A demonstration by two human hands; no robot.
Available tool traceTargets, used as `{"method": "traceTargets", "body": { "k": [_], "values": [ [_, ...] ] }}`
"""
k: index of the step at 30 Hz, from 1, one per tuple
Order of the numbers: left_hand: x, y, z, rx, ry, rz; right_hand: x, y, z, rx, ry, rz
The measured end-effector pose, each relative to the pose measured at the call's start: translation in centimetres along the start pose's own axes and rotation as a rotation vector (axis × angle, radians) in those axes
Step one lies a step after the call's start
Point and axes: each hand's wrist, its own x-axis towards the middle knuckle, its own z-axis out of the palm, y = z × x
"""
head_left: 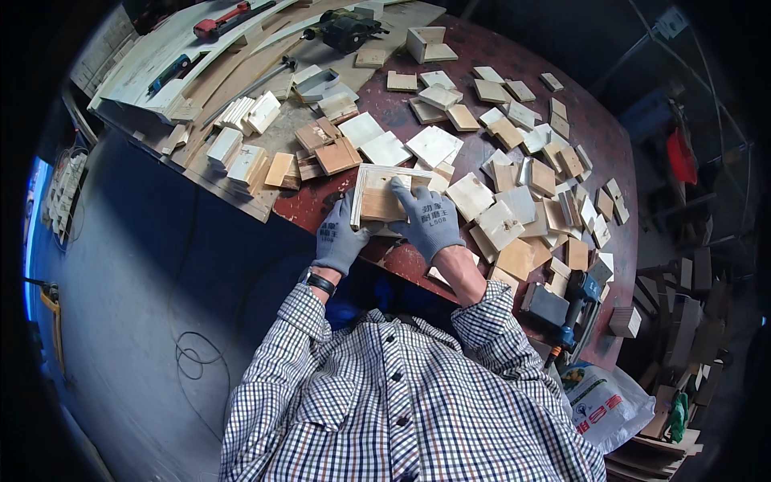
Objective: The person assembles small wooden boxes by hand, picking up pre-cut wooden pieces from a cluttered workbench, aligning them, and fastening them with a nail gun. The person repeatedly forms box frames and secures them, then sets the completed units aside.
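Note:
In grey work gloves, both my hands hold a small wooden frame (379, 202) at the table's near edge. Pale, layered board edges run along its top and left side, with a browner wood face between them. My left hand (340, 238) grips its left side from below, fingers partly hidden behind it. My right hand (431, 218) closes on the right side, one finger laid over the brown face. Just beyond the frame lie pale wood blocks (385, 149) and a reddish-brown block (338, 157).
Many loose wood pieces (499, 223) cover the right of the dark red table (514, 60). A nail gun (580, 309) lies at the near right corner, above a printed plastic bag (606, 406). Further off are a black power tool (345, 32) and a red tool (221, 22). A cable (193, 353) coils on the floor.

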Motion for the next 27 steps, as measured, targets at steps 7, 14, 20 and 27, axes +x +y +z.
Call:
{"method": "traceTargets", "body": {
  "k": [7, 14, 20, 27],
  "values": [
    [0.5, -0.2, -0.3, 0.033, -0.058, 0.000, 0.2, 0.3, 0.7, -0.024, 0.052, -0.050],
    [0.1, -0.5, -0.2, -0.004, -0.106, -0.053, 0.4, 0.1, 1.0, 0.012, -0.109, 0.045],
    [0.0, -0.3, 0.1, 0.026, -0.003, 0.017, 0.4, 0.3, 1.0, 0.100, -0.123, 0.050],
    [0.0, -0.4, 0.0, 0.037, -0.011, 0.015, 0.2, 0.8, 0.5, 0.203, -0.086, 0.027]
  ]
}}
